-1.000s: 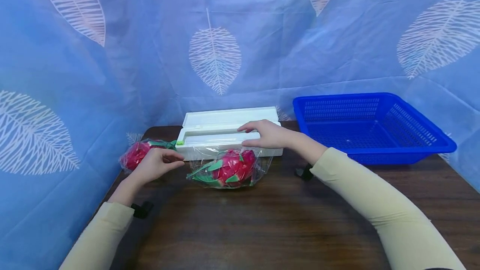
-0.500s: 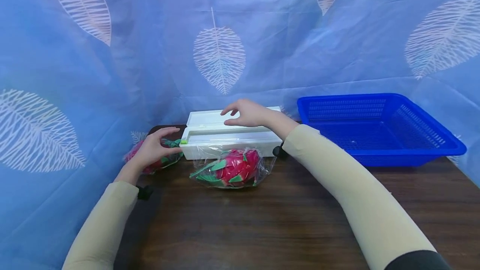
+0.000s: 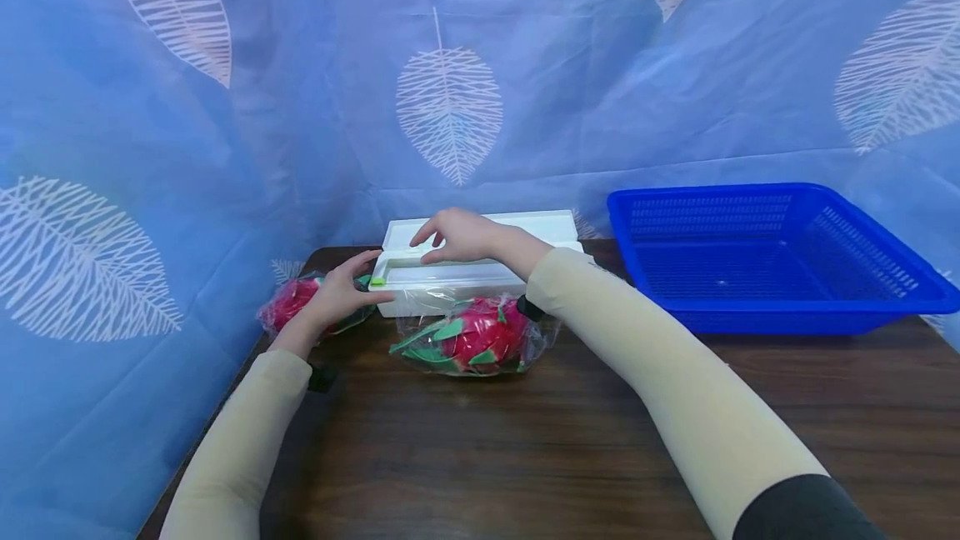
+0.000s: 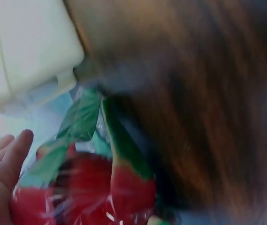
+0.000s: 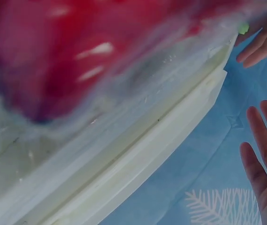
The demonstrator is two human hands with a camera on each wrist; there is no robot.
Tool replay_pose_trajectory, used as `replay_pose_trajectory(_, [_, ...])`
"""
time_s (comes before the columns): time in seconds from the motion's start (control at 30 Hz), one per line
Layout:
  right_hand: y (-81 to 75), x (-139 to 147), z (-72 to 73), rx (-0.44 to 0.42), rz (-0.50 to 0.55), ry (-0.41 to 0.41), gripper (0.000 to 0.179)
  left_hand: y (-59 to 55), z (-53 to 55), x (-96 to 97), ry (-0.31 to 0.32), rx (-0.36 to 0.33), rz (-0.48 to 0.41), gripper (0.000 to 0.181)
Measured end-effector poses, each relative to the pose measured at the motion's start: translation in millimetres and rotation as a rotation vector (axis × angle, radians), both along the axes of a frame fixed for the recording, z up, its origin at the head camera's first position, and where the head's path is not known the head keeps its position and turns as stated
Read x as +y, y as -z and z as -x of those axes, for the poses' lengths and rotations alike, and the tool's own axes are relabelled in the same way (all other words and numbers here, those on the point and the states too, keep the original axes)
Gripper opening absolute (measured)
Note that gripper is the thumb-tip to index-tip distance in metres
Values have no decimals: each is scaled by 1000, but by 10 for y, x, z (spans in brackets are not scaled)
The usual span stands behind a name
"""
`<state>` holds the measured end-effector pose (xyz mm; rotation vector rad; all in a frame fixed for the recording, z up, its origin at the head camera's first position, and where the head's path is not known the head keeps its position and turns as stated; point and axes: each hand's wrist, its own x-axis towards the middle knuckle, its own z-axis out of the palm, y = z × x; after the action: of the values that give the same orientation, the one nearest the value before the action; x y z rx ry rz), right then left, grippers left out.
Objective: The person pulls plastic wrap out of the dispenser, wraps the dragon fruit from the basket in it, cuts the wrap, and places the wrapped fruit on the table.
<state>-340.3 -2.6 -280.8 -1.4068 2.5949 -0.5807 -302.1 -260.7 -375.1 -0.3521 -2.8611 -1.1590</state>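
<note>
A white plastic-wrap dispenser, a long box with its lid tipped back and a green piece at its left end, lies at the table's back. My left hand is at that end, thumb and fingers spread about it; whether it presses on the box I cannot tell. Above the box my right hand hovers with loosely bent fingers and nothing in them. In front lies a red and green dragon fruit in clear film. A second wrapped dragon fruit sits partly behind my left hand.
To the right stands a blue plastic basket with perforated walls. A blue curtain with white leaf prints hangs right behind the brown wooden table.
My left hand has opened and moved right and up to the dispenser's left end. The right hand has lifted off the box, moved left and dipped a little.
</note>
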Motion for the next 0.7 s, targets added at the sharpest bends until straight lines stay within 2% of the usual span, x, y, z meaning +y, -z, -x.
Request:
replay_pose_trajectory(0.1, [9, -37, 5, -1, -25, -2, 38, 26, -10, 45, -14, -26, 13, 89])
replay_pose_trajectory(0.3, [32, -67, 22, 10, -42, -4, 37, 86, 21, 50, 4, -10, -9, 79])
replay_pose_trajectory(0.7, [94, -174, 68, 5, -78, -49, 37, 99, -6, -33, -78, -43, -57, 66])
